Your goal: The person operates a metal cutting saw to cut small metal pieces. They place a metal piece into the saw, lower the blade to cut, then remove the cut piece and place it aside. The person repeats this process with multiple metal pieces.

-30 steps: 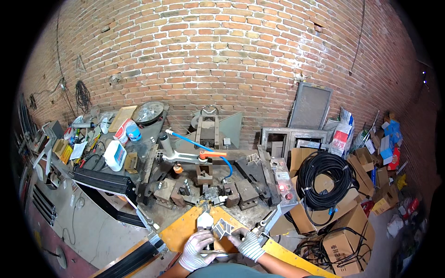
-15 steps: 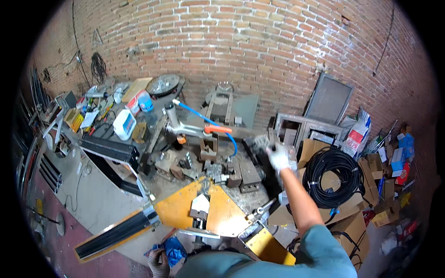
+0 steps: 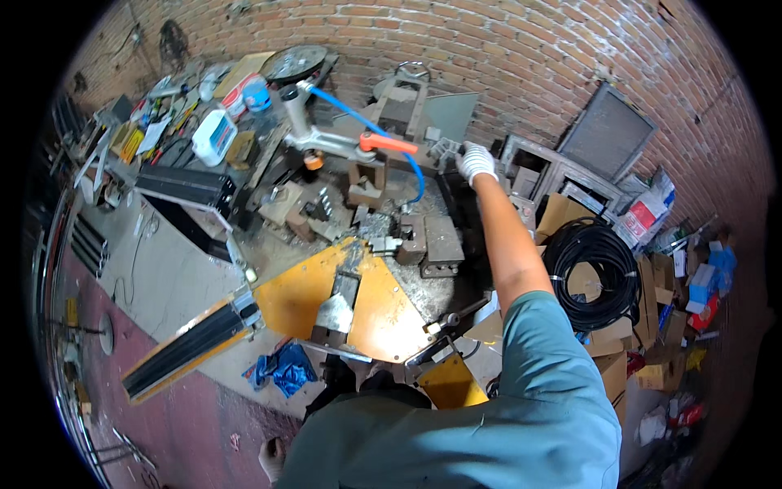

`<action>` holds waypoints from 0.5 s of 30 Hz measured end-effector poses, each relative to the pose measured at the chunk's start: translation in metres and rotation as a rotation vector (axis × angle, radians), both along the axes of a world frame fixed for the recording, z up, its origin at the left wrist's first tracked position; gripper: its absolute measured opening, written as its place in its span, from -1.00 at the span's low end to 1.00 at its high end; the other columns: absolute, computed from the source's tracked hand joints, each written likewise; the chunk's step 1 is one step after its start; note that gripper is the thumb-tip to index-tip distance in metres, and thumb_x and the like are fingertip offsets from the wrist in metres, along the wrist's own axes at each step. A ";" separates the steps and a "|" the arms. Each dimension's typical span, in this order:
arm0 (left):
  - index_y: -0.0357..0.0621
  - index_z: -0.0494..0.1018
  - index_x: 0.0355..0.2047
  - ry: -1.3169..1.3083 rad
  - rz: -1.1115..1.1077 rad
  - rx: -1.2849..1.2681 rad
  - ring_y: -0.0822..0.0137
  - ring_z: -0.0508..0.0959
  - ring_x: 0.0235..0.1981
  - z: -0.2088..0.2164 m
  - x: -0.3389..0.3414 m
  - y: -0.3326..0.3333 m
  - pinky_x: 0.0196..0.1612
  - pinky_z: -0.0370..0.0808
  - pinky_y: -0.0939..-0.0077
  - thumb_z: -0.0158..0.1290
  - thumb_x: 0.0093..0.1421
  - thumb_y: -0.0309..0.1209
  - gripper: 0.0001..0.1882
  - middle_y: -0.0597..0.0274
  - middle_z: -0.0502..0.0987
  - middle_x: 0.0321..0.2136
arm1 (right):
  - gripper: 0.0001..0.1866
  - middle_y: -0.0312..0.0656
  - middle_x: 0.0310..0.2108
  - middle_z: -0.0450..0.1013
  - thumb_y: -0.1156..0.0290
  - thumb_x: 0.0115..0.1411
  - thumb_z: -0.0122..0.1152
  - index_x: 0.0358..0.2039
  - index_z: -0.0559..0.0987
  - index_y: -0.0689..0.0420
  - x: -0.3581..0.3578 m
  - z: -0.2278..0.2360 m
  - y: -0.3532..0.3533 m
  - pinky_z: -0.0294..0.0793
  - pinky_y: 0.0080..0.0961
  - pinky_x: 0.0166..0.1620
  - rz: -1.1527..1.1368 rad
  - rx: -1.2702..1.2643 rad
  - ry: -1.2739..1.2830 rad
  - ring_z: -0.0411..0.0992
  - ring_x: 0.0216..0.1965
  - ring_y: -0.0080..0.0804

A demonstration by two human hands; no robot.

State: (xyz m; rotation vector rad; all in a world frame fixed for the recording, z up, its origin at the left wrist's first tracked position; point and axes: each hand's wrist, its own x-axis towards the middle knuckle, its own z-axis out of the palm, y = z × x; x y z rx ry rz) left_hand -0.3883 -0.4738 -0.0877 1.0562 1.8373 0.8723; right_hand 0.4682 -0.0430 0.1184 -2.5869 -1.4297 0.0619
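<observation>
My right hand (image 3: 476, 165), in a white knitted glove, reaches far out over the back of the work area. Its fingers are closed on a small grey metal profile piece (image 3: 444, 151), which sticks out to the left. Below and left of it are a clamp with an orange lever (image 3: 388, 144) and a blue air hose (image 3: 358, 119). My left hand (image 3: 271, 460) hangs low at the bottom edge beside my body, partly cut off, and its fingers cannot be made out well. A yellow metal plate (image 3: 383, 306) with a grey block (image 3: 336, 311) lies between me and the clamp.
A black cable coil (image 3: 562, 259) rests in cardboard boxes at right. Metal frames (image 3: 562, 175) lean near the brick wall (image 3: 521, 49). On the left bench are a white jug (image 3: 214, 138) and scattered tools. A blue plastic bag (image 3: 285, 368) lies on the floor.
My right hand has moved farther away and slightly left with the metal piece. The view has tilted downward, my left hand sits lower beside me, and the grey block on the yellow plate shows more fully.
</observation>
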 end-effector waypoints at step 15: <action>-0.20 0.57 -0.06 0.607 -0.407 0.333 -0.06 0.57 -0.10 0.139 0.077 0.147 0.00 0.49 0.19 0.20 0.18 -0.48 -0.71 -0.06 0.59 -0.16 | -0.76 0.04 -0.14 0.60 0.39 0.24 0.29 -0.09 0.66 0.17 -0.049 -0.017 -0.174 0.47 -0.25 0.09 0.117 0.626 0.082 0.55 -0.05 -0.01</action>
